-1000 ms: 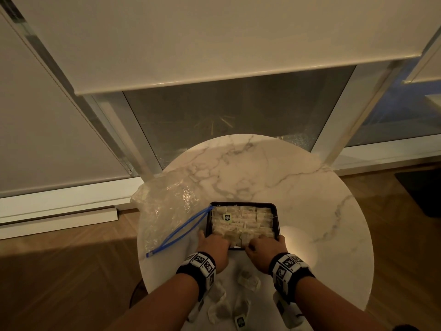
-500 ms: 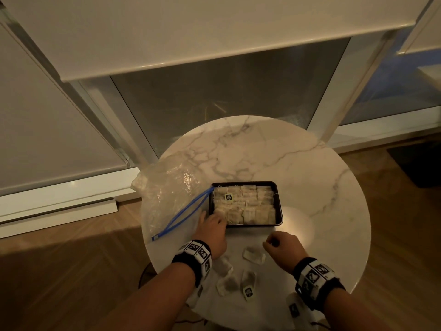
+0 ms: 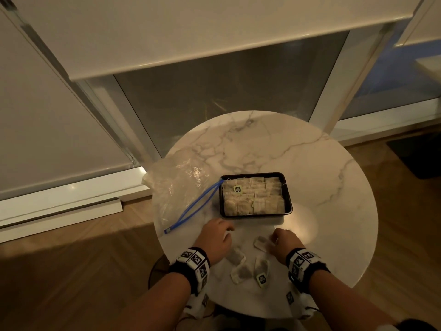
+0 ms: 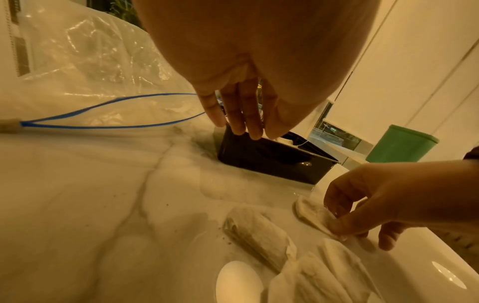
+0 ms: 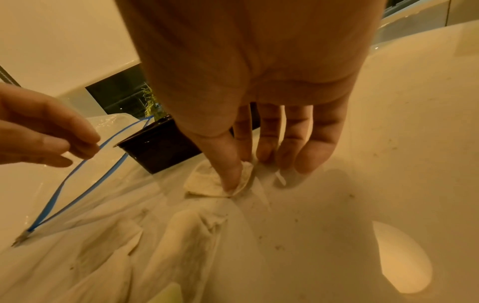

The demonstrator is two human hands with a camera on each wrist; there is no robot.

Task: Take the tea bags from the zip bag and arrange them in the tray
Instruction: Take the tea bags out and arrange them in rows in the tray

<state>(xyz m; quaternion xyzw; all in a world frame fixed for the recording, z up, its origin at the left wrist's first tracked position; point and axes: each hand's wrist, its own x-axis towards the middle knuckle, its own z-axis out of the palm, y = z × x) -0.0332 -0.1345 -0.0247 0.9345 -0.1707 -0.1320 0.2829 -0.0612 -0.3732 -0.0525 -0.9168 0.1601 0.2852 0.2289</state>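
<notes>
Right hand (image 3: 285,243) pinches a flat tea bag (image 3: 260,243), long axis toward tray (image 3: 287,194); left hand (image 3: 216,240) relaxed, empty

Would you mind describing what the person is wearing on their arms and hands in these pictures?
Both forearms and hands are bare, with no gloves or sleeves in view. The left hand and right hand each have a black wristband carrying white square tags printed with black block patterns. A white device hangs beneath each wrist.

One black tray (image 3: 287,194) packed with tea bags, too many to count; four loose tea bags (image 3: 241,273) on the table; one zip bag (image 3: 176,185); two hands.
</notes>
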